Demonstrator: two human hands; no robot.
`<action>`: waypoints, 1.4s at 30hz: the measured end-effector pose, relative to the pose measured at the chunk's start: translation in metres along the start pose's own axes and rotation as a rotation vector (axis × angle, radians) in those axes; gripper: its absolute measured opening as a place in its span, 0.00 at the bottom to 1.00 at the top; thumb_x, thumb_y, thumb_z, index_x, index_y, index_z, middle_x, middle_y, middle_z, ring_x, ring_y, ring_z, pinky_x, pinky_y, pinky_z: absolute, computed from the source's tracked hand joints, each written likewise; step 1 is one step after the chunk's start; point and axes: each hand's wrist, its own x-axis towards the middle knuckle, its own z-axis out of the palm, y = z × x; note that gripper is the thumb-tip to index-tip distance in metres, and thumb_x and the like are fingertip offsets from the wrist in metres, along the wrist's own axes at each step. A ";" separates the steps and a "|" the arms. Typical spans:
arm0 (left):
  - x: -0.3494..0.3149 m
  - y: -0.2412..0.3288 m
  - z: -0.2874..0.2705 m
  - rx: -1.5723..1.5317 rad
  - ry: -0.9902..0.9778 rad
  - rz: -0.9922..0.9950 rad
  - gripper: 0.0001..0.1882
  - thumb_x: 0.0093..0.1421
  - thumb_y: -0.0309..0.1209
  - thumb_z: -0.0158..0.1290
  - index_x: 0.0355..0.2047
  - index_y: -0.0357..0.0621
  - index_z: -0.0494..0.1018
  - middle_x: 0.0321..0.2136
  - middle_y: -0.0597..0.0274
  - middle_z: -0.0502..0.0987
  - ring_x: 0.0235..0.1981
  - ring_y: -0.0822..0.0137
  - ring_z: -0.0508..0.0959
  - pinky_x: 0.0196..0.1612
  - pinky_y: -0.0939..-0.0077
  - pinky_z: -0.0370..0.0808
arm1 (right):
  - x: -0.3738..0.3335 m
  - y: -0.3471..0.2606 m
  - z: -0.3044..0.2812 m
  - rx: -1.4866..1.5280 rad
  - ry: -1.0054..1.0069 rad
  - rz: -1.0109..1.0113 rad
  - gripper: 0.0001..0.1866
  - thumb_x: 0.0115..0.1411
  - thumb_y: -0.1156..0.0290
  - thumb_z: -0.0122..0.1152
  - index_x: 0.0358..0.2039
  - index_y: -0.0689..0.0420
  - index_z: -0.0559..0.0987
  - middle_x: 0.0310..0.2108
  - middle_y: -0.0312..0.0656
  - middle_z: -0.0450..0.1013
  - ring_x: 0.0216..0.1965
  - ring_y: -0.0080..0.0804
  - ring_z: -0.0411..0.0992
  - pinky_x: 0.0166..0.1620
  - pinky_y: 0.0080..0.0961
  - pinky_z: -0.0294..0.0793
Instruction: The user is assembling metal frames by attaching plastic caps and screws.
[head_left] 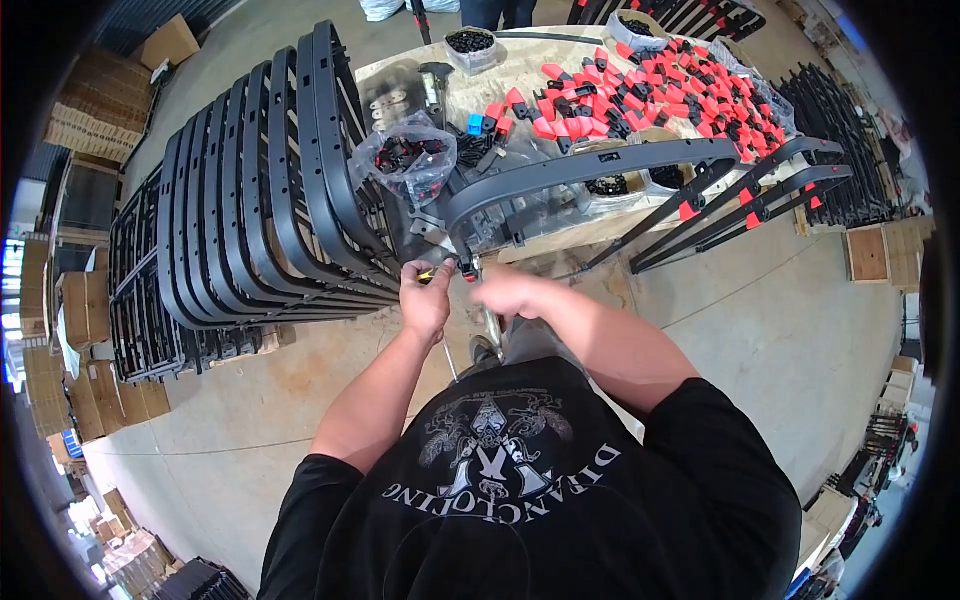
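Pinching a yellow tool (427,275) in our left hand (427,308), we should steady the frame (560,172) right of that grip; our curled right hand (507,293) hides any contents.

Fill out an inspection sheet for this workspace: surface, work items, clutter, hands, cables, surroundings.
Surface: pale worktable, largely covered by parts.
Work items: curved dark frame reaching over the table's near edge; small red piece at its near end.
Clutter: loose red-and-black parts strewn over the table; clear plastic bag of dark and red pieces.
Hands: left hand grips a yellow item; right hand is by the frame's near end, its grip unclear.
Cables: nothing seen.
Surroundings: row of dark frames and cardboard boxes to the left; bare floor behind.
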 end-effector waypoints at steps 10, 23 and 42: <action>0.007 0.005 -0.005 -0.045 0.009 0.025 0.18 0.61 0.37 0.66 0.40 0.42 0.69 0.26 0.68 0.72 0.25 0.76 0.67 0.27 0.77 0.65 | -0.002 -0.012 0.002 0.275 -0.130 0.011 0.12 0.63 0.67 0.57 0.42 0.63 0.78 0.33 0.50 0.78 0.31 0.45 0.79 0.29 0.44 0.79; 0.006 -0.002 -0.009 -0.055 0.027 0.021 0.18 0.62 0.36 0.66 0.40 0.41 0.69 0.29 0.65 0.75 0.29 0.75 0.69 0.31 0.76 0.69 | -0.010 -0.026 0.009 0.031 -0.085 0.130 0.12 0.62 0.72 0.55 0.42 0.67 0.77 0.32 0.54 0.78 0.26 0.49 0.80 0.24 0.50 0.79; 0.001 -0.004 -0.010 -0.039 0.050 0.005 0.19 0.61 0.38 0.67 0.40 0.41 0.69 0.25 0.68 0.73 0.25 0.77 0.67 0.26 0.76 0.65 | -0.017 -0.022 0.017 -0.294 0.334 -0.111 0.14 0.59 0.73 0.54 0.39 0.73 0.78 0.34 0.60 0.79 0.30 0.53 0.82 0.28 0.49 0.81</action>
